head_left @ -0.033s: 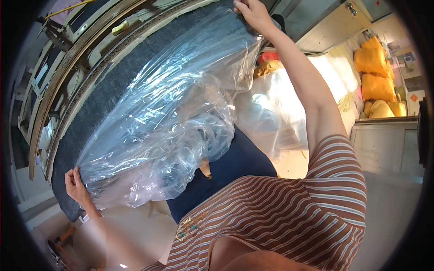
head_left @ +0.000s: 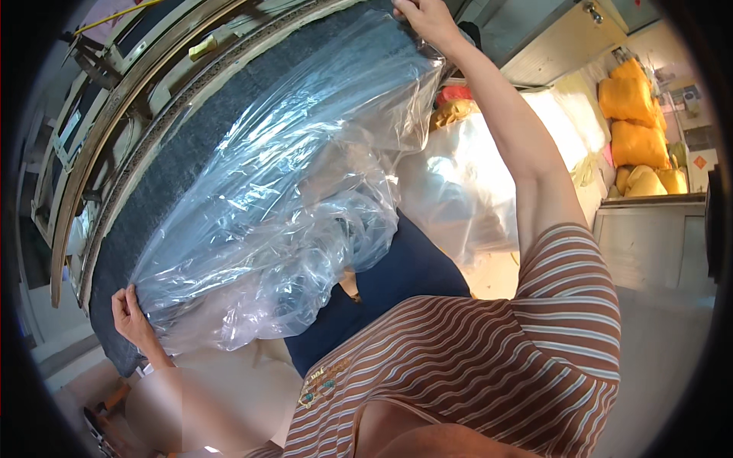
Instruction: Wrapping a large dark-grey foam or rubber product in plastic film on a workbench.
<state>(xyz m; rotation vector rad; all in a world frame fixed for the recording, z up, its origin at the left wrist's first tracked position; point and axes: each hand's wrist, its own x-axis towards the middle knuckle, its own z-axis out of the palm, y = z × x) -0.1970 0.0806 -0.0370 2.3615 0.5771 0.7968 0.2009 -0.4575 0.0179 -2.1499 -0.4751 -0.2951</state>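
A clear, wrinkled plastic sheet [head_left: 259,183] is stretched between my two hands across a dark, cloth-like worktop [head_left: 145,198]. Its near part bunches up and hangs over the edge against my dark trousers. At the left end, my left hand [head_left: 131,317] pinches a corner of the sheet. My right hand [head_left: 429,23], arm extended, is closed on the far right edge at the top of the view. Part of that hand's grip is cut off by the frame edge.
Beyond the worktop runs a curved-looking wooden rail [head_left: 103,137] with metal machine parts and a small yellowish piece [head_left: 203,49]. More plastic sheeting [head_left: 466,175] lies to my right. Stacked orange bundles [head_left: 637,141] sit on a cabinet [head_left: 649,237] at the far right.
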